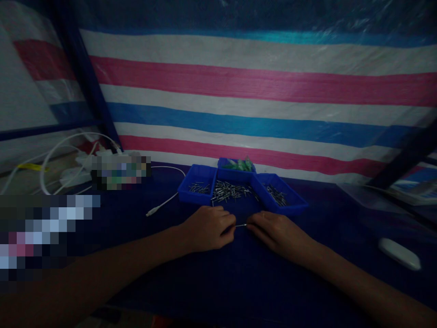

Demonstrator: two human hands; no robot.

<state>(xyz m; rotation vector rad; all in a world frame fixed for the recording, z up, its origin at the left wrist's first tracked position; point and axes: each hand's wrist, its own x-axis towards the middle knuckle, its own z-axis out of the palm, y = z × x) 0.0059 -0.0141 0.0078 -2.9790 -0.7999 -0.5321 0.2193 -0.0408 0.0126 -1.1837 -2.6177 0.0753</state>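
Observation:
A thin, shiny metal pin (pixel 241 225) spans the small gap between my two hands, low over the dark blue table. My left hand (pixel 210 228) is closed, thumb and fingers pinched at the pin's left end. At its right end, the fingertips of my right hand (pixel 277 231) are pinched together. Just beyond the hands lies a loose pile of similar metal pins (pixel 230 191). More pins lie in a blue bin (pixel 195 197) on the left and in another blue bin (pixel 293 208) on the right. The ends inside my fingers are hidden.
A third blue bin (pixel 235 173) behind the pile holds green pieces (pixel 243 164). A white cable (pixel 164 205) lies left of the bins, near a tangle of cords. At the right rests a white oval case (pixel 399 253). Striped sheeting (pixel 259 84) hangs behind the table.

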